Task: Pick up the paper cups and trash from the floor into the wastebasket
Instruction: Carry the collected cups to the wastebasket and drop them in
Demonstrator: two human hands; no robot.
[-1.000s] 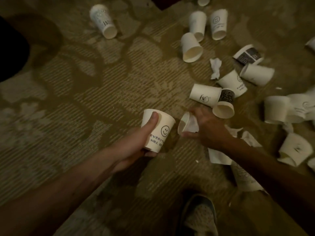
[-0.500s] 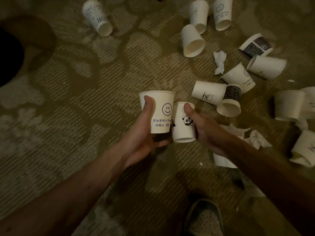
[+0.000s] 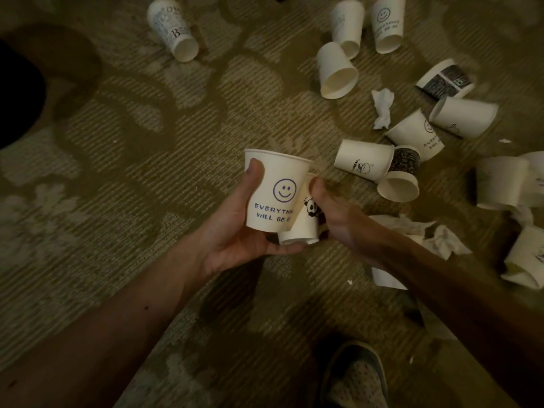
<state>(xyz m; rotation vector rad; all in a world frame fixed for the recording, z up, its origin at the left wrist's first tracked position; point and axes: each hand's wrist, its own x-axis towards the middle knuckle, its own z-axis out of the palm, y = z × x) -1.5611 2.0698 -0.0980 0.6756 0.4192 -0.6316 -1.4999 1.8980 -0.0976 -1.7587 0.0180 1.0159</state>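
Observation:
My left hand (image 3: 232, 231) grips a white paper cup with a blue smiley face (image 3: 275, 191), held upright above the carpet. My right hand (image 3: 341, 219) grips a smaller panda-print cup (image 3: 303, 222), pressed against the smiley cup's right side and partly behind it. Several more paper cups lie tipped over on the floor to the right and at the top, such as a plain one (image 3: 335, 72) and a printed one (image 3: 176, 28). Crumpled tissue (image 3: 382, 108) lies among them, and more tissue (image 3: 441, 240) sits beside my right forearm. No wastebasket is visible.
Patterned olive carpet (image 3: 132, 160) covers the floor. A dark rounded object (image 3: 14, 89) sits at the left edge. My slippered foot (image 3: 356, 378) is at the bottom centre. Cups crowd the right edge (image 3: 500, 184).
My right hand picked the panda cup off the floor and brought it left against the smiley cup. My left hand turned the smiley cup upright and raised it slightly.

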